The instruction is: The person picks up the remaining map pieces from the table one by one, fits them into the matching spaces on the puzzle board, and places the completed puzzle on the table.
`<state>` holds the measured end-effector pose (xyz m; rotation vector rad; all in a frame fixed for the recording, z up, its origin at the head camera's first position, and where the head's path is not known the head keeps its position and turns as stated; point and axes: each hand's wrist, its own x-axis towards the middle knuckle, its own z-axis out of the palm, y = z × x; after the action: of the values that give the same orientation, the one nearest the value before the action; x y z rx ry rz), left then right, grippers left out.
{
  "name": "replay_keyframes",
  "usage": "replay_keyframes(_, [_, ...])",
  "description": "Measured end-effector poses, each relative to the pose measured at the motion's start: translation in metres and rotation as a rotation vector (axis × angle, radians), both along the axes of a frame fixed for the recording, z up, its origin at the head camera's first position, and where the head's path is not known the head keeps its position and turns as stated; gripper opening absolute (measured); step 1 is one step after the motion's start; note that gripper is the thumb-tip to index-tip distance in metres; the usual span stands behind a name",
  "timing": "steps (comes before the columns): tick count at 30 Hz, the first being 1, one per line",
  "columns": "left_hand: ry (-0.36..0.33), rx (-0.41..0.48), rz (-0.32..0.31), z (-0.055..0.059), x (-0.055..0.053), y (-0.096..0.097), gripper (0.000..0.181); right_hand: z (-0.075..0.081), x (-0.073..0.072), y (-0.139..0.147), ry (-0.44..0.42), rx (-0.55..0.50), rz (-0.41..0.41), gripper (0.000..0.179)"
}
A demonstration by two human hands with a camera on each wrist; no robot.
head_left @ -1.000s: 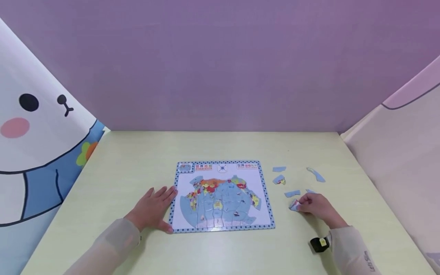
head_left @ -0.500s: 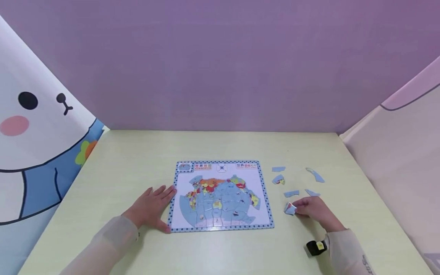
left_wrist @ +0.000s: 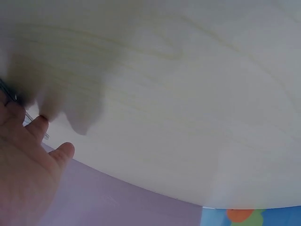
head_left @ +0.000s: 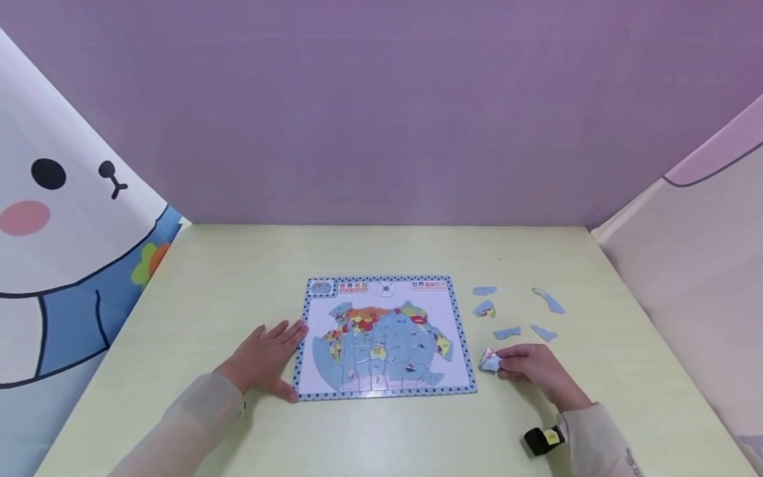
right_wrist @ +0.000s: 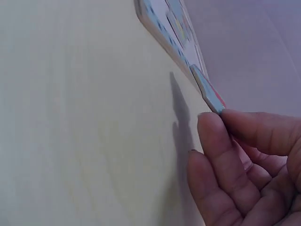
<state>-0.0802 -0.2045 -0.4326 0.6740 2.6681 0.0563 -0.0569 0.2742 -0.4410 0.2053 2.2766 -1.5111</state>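
White rectangular puzzle board with blue dotted border [head_left: 441,308], flat on pale wood-grain table [head_left: 387,437], printed headings and small compass star along top. Holds a joined patch of world-map pieces [head_left: 387,348], mostly blue with orange, red and yellow land, white backing visible around. Rests left hand [head_left: 265,361] against board's left edge, fingers spread wide, thumb by lower left corner. Keeps right hand [head_left: 536,368] narrow: pinches small flat blue, white and red puzzle piece [head_left: 490,362] at thumb and fingertip, remaining fingers bent. Held just beside board's right edge, tilted, above table, shadow below. Loose on table beyond right hand: short blue strip [head_left: 485,291], blue piece with yellow and red patch [head_left: 484,308], long curved blue piece [head_left: 550,301], wavy blue piece [head_left: 507,333], slim blue piece [head_left: 544,333]. Sheer pale sleeve [head_left: 193,411] on left arm; black blocky device with yellow label [head_left: 541,440] at right wrist. Purple wall [head_left: 387,119] behind, cartoon panel in white and blue [head_left: 65,265] on left.
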Motion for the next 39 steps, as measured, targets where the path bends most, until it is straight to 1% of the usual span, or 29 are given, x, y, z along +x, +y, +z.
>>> replay_keyframes(5, [0.007, 0.016, 0.045, -0.005, 0.001, 0.000, 0.113, 0.000, 0.005, -0.011, 0.004, -0.003, 0.024, 0.026])
replay_keyframes(7, [0.003, 0.027, 0.056, -0.005, 0.001, 0.000, 0.113, 0.000, 0.007, -0.015, 0.003, -0.010, 0.019, 0.026])
replay_keyframes(9, [-0.002, 0.020, 0.059, -0.005, 0.002, 0.000, 0.113, 0.000, 0.008, -0.021, 0.000, -0.017, 0.010, 0.025])
replay_keyframes(13, [-0.022, 0.001, 0.064, -0.005, -0.001, -0.001, 0.113, -0.001, 0.008, -0.031, 0.001, -0.057, 0.006, 0.026])
replay_keyframes(20, [-0.013, 0.032, 0.016, -0.009, -0.006, -0.002, 0.113, -0.001, 0.008, -0.042, 0.033, -0.092, -0.015, 0.027])
replay_keyframes(26, [-0.048, 0.040, 0.031, -0.012, -0.004, -0.003, 0.115, -0.005, 0.009, -0.047, 0.031, -0.111, 0.009, 0.029])
replay_keyframes(33, [-0.039, 0.022, 0.024, -0.007, -0.004, 0.000, 0.114, -0.006, 0.006, -0.051, 0.054, -0.102, 0.026, 0.025])
replay_keyframes(35, [-0.040, 0.023, 0.027, -0.007, -0.005, -0.001, 0.114, -0.008, 0.004, -0.053, 0.051, -0.106, 0.026, 0.024])
replay_keyframes(38, [-0.030, 0.032, 0.023, -0.009, -0.005, -0.002, 0.113, -0.006, 0.004, -0.058, 0.042, -0.082, 0.021, 0.023])
replay_keyframes(39, [-0.024, 0.035, 0.019, -0.010, -0.005, -0.002, 0.113, -0.005, 0.005, -0.060, 0.032, -0.065, 0.006, 0.025])
